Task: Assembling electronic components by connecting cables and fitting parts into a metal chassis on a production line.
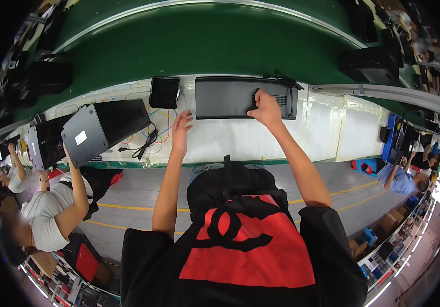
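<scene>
A long black rectangular case [225, 97] with vent slots at its right end lies on the white worktop in front of me. Over that right end is my right hand [267, 108], its fingers curled and its thumb out to the left. What the curled fingers hold, if anything, is hidden. My left hand [181, 127] hovers left of the case, fingers loosely apart with nothing in them. Just beyond it sits a small black square tray [164, 93]. A coiled black cable [283, 80] rests at the case's far right corner.
At left, a co-worker [51, 210] has a hand at a large black boxy device [110, 125]; a power cord [148, 143] trails beside it. A metal rail [383, 92] runs along the right. The white worktop [327, 128] extends rightward toward a blue bin [389, 135].
</scene>
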{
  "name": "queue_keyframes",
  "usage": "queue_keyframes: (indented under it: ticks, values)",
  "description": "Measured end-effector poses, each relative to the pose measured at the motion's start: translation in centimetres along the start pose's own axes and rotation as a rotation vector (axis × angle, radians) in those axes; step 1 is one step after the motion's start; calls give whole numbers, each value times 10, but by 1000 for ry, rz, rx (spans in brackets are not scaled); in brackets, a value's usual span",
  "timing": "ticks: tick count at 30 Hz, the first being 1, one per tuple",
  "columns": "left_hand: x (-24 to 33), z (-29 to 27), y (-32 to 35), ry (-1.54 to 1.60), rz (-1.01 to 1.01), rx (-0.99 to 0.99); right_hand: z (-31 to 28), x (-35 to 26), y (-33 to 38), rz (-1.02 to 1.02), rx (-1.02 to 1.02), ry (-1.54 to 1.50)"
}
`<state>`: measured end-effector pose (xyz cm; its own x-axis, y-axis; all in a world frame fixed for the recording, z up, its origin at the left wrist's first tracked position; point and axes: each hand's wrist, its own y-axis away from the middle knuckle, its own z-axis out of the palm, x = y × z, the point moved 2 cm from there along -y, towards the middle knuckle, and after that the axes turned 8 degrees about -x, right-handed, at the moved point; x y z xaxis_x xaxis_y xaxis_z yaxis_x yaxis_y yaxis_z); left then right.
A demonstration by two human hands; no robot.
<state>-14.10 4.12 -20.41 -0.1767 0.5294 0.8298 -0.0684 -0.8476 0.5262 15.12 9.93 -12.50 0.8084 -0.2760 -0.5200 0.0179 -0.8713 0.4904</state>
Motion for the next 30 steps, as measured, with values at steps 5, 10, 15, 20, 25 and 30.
queue_keyframes:
  ticks: [5,10,15,20,25,30]
  values:
    - [-26,24,-38,78,-40,-31,0,48,73,-349,518,-324]
    - [-72,23,-61,194,-43,-18,30,224,43,283,445,-1506]
    - [-71,16,-73,226,-22,52,98,224,-31,108,248,-1558]
    - [14,50,-19,-60,-35,91,55,199,40,390,331,-1306]
    - [75,60,23,-112,106,110,-28,122,82,160,370,-1275]
    - [32,38,12,-236,29,182,-8,127,50,301,344,-1196]
